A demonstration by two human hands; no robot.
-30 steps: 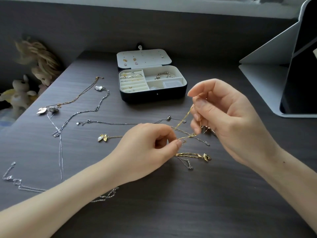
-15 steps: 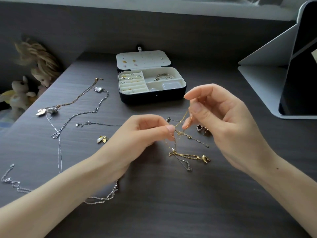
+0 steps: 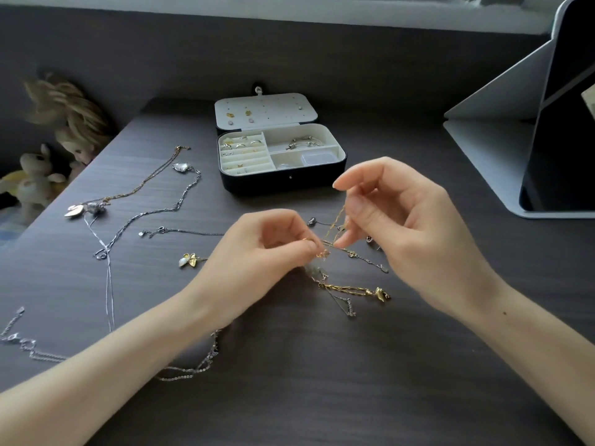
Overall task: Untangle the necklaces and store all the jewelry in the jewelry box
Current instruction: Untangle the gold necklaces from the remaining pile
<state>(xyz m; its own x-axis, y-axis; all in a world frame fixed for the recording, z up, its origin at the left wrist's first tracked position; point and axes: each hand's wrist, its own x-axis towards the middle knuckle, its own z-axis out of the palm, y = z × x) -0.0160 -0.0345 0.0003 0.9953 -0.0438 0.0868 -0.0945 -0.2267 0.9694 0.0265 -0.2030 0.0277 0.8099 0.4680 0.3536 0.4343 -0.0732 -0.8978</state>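
Dark wood-grain desk (image 3: 322, 397), grey wall behind. Far left, past the desk edge: doll (image 3: 74, 123) and plush toy (image 3: 32, 185), both blurred.

Loose on the left part of the desk:
- silver link chain (image 3: 19, 342) at bottom left, runs under the left forearm
- rose-gold chain (image 3: 138, 188) with a heart pendant at its near end
- long silver chain (image 3: 145, 214) crossing it near the pendant
- thin silver chain (image 3: 180, 231), laid straight, far end hidden behind the left hand
- gold flower pendant (image 3: 188, 260) with a pearl, just left of the left hand

Left hand (image 3: 257, 252): thumb and fingertip pinched together on a knot of the gold chain (image 3: 351, 289), other fingers curled.

Jewelry box (image 3: 283, 185) sits behind the hands, lid folded back. Rings in the left slots, bangle in the back right compartment, small clear case in the front right one. Earrings pinned to the lid panel.

Gold chain: one strand lifted between the hands, the rest on the desk below them, bunched, pendant at its right end. A fine silver chain (image 3: 370, 262) is tangled through it.

Right hand (image 3: 409, 226): thumb and a finger pinch the lifted strand, index finger raised clear.

Far right: tablet (image 3: 563, 123) propped in a folding stand.
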